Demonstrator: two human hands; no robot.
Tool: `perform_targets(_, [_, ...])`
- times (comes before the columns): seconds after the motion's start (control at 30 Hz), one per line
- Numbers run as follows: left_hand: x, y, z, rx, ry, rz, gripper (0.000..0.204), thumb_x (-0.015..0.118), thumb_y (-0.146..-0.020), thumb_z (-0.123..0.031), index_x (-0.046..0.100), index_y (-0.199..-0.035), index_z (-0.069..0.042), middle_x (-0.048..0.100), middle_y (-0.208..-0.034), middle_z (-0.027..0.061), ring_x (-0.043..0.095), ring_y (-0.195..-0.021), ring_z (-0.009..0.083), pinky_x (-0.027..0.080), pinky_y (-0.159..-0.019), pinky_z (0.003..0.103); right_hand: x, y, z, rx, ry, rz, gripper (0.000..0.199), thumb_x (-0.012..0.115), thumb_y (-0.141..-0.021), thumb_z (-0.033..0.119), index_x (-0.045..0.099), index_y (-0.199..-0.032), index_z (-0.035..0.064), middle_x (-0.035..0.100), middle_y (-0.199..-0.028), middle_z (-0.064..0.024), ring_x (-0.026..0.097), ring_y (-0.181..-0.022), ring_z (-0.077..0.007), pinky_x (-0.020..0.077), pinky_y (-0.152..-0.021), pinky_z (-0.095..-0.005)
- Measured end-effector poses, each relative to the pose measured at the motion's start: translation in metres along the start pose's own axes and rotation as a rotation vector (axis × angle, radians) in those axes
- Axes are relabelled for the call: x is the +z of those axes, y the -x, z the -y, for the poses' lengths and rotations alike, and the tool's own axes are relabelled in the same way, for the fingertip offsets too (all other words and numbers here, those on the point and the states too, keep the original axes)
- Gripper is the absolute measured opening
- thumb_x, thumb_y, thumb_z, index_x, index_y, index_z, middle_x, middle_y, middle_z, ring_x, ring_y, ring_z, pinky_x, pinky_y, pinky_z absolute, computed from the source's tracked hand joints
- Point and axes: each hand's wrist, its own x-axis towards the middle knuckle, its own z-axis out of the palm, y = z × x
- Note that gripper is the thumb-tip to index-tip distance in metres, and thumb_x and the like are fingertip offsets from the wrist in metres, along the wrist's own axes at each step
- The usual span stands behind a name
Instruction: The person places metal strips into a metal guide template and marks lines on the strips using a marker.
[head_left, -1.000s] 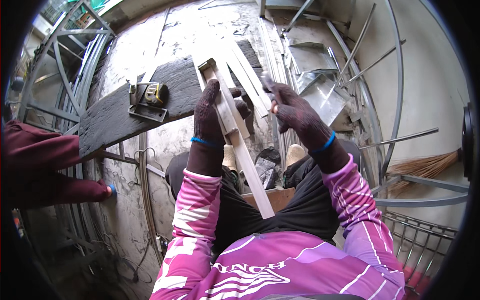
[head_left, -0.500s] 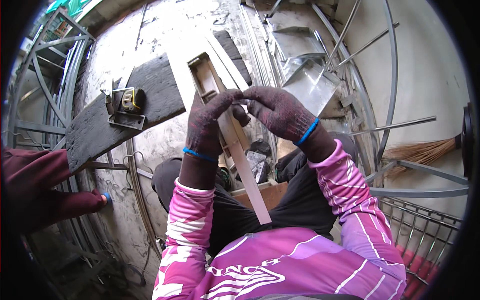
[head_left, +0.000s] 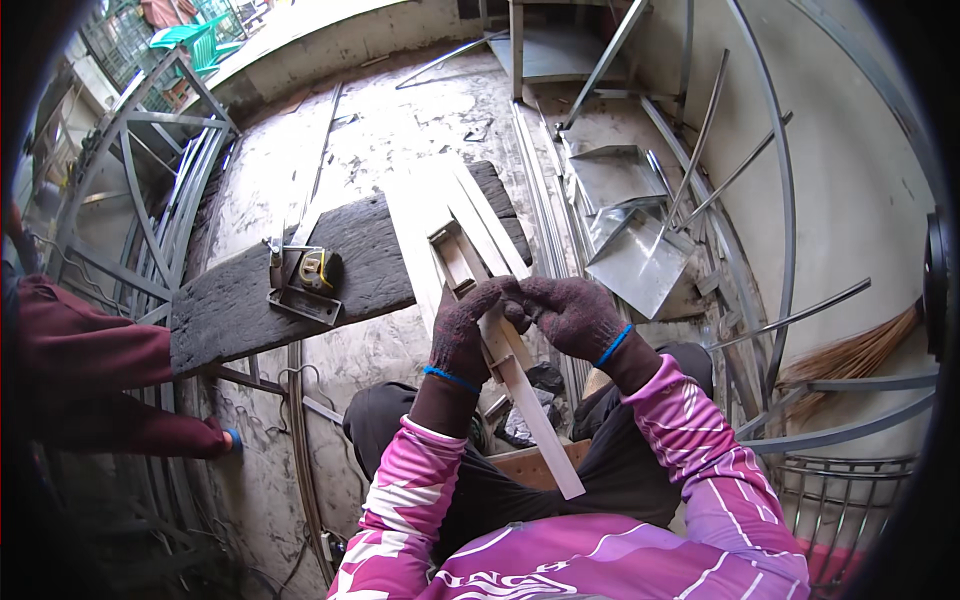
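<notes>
Both my hands wear dark knit gloves with blue cuffs. My left hand [head_left: 468,335] is closed round a long, narrow piece held over my lap, a flat pale strip [head_left: 541,432] with a channel-shaped metal part [head_left: 456,254] at its far end. The strip's near end slants down to the right between my knees. My right hand [head_left: 577,318] is on the right of the piece, its fingers bent and pressed together against the left fingertips. Whatever those fingers pinch is hidden by the gloves.
A dark wooden plank [head_left: 375,270] ahead carries a tape measure [head_left: 315,270], a metal bracket [head_left: 303,306] and pale strips [head_left: 412,215]. Bent sheet metal [head_left: 640,262] lies right of it. Metal frames [head_left: 85,250] stand left, near a person's maroon trousers [head_left: 95,335]. A broom [head_left: 860,345] is right.
The view has shifted, so everything sits lower and further right. My right fingers, stretched out before over the piece, are now curled in against the left fingertips. The left hand keeps its hold.
</notes>
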Motion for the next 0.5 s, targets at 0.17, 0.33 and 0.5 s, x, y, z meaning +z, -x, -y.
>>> perform_targets(0.17, [0.005, 0.000, 0.000, 0.019, 0.020, 0.022, 0.029, 0.064, -0.091, -0.015, 0.063, -0.110, 0.005, 0.068, -0.092, 0.0150, 0.068, -0.079, 0.0239, 0.059, -0.072, 0.036, -0.004, -0.003, -0.018, -0.039, 0.025, 0.024, 0.027, 0.065, -0.093, 0.033, 0.070, -0.111, 0.0135, 0.071, -0.092, -0.0159, 0.070, -0.086, -0.0353, 0.0558, -0.073, -0.0424])
perform_targets(0.33, [0.008, -0.004, -0.003, -0.007, 0.214, 0.052, 0.029, 0.061, -0.094, -0.019, 0.062, -0.112, 0.006, 0.066, -0.091, 0.0098, 0.063, -0.077, 0.0172, 0.054, -0.077, 0.035, -0.032, -0.009, -0.056, 0.108, -0.099, -0.189, 0.031, 0.064, -0.097, 0.029, 0.068, -0.105, -0.0001, 0.071, -0.086, -0.0103, 0.067, -0.076, -0.0230, 0.0548, -0.075, -0.0337])
perform_targets(0.5, [0.026, -0.016, 0.012, -0.036, 0.266, 0.193, 0.032, 0.061, -0.095, -0.018, 0.059, -0.114, 0.007, 0.059, -0.085, 0.0064, 0.058, -0.079, 0.0156, 0.051, -0.079, 0.036, -0.056, 0.020, -0.072, 0.119, -1.017, -0.504, 0.046, 0.049, -0.105, 0.043, 0.066, -0.109, 0.0009, 0.062, -0.084, -0.0036, 0.059, -0.074, -0.0140, 0.0513, -0.068, -0.0282])
